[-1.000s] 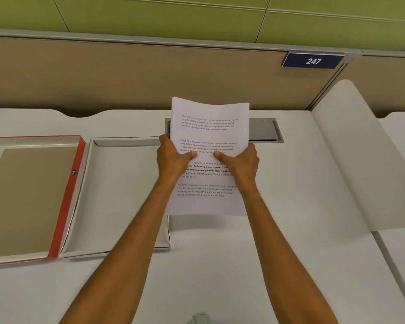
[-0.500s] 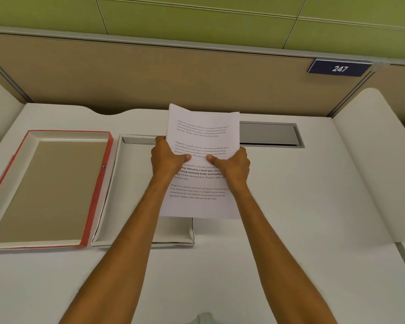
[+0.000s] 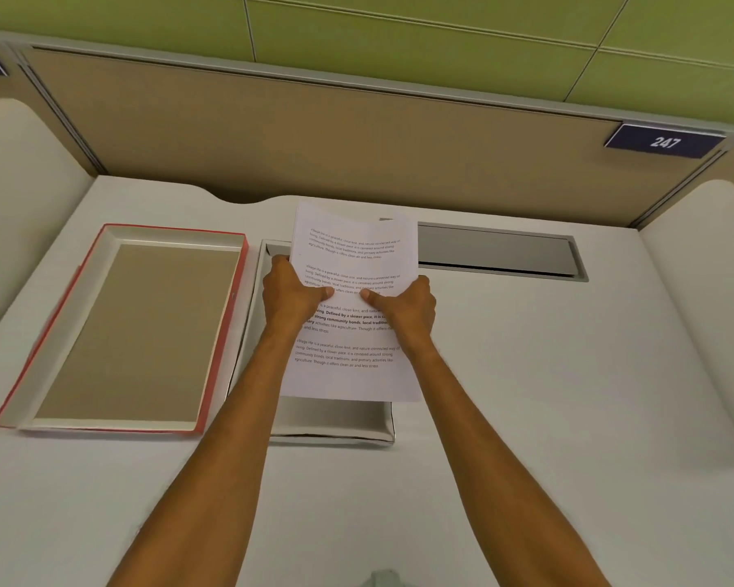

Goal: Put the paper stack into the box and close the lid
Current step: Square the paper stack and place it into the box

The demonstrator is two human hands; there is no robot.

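Both hands, left hand point(image 3: 295, 296) and right hand point(image 3: 407, 309), clasped the paper stack point(image 3: 350, 315) by its side edges, thumbs on the printed face. Compared with a second earlier, the stack had shifted left and hung above the open box point(image 3: 335, 425), beside the red-edged lid point(image 3: 119, 332), so lowering appeared next. Its long axis ran away from the person, text top pointing toward the partition point(image 3: 272, 133).

Both hands point(image 3: 297, 296) grip paper stack point(image 3: 350, 311) over open box point(image 3: 335, 430).
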